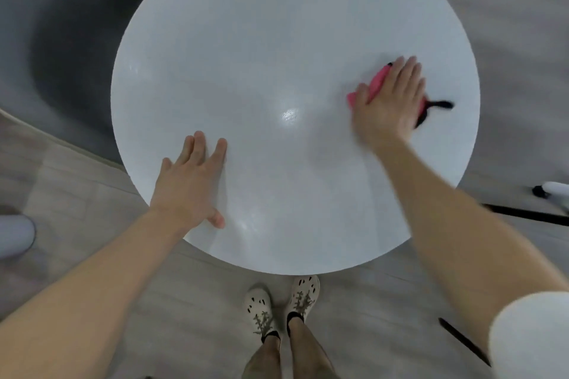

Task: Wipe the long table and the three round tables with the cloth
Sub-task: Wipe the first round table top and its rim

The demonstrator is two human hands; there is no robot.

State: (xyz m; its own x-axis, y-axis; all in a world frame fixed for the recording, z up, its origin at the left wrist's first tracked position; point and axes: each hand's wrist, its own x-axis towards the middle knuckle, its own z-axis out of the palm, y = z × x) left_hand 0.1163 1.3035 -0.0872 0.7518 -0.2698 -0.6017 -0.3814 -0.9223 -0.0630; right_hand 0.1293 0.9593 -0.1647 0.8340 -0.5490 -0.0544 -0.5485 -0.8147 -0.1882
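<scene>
Wiping a white round table (pixel 277 40), viewed from straight above. Pressing the pink cloth (pixel 377 83) flat onto the top with the right hand (pixel 391 101), palm down, fingers straight and close together, pinching nothing. Holding that cloth at about 3 o'clock on the tabletop, near the right rim but inside it. Running its long axis from roughly 7 to 1 o'clock beneath the hand, showing pink along the thumb side and trailing a black trim (pixel 440 104) out toward 3 o'clock past the little finger. Bracing with the left hand (pixel 191 181), spread flat and gripping nothing, at about 7 o'clock just inside the near rim, well apart from the cloth.

Judging the coming stroke as a sweep toward 9 o'clock, with nearly all the open surface lying that way from the grip and the right hand already on the cloth.

Hiding most of the cloth under the palm; blurring the right hand and forearm with motion. Showing neither the long table nor the other round tables, so not allowing any estimate of overall progress.
</scene>
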